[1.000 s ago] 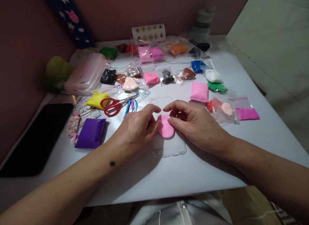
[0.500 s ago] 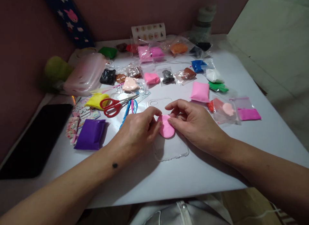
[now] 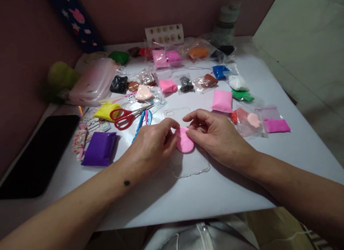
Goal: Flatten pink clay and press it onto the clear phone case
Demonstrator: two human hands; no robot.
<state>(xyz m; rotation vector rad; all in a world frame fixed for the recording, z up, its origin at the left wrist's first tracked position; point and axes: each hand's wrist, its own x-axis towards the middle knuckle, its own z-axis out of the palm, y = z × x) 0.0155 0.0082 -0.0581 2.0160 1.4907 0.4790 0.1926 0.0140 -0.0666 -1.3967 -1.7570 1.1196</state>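
Observation:
A flattened round of pink clay [image 3: 185, 142] is held over a clear phone case [image 3: 192, 167], near the middle of the table. My left hand [image 3: 158, 140] pinches the clay's left edge between thumb and fingers. On the opposite edge, my right hand [image 3: 211, 133] grips it between thumb and curled fingers. The case lies flat, its camera cutout at the far end. Whether the clay touches the case, I cannot tell. Left of my hands are red-handled scissors [image 3: 125, 119] and a blue tool [image 3: 139, 127]. A pink clay packet [image 3: 222, 101] lies beyond my right hand.
A purple packet [image 3: 99, 149] and a dark tablet-like slab [image 3: 40, 153] lie at the left. Several small clay bags, including a brown one [image 3: 209, 80], spread across the back. A bottle [image 3: 227, 26] stands at the rear; a magenta packet [image 3: 276, 125] lies right.
The whole view has shifted very slightly. Both hands keep their hold on the pink clay, with almost no movement over the case.

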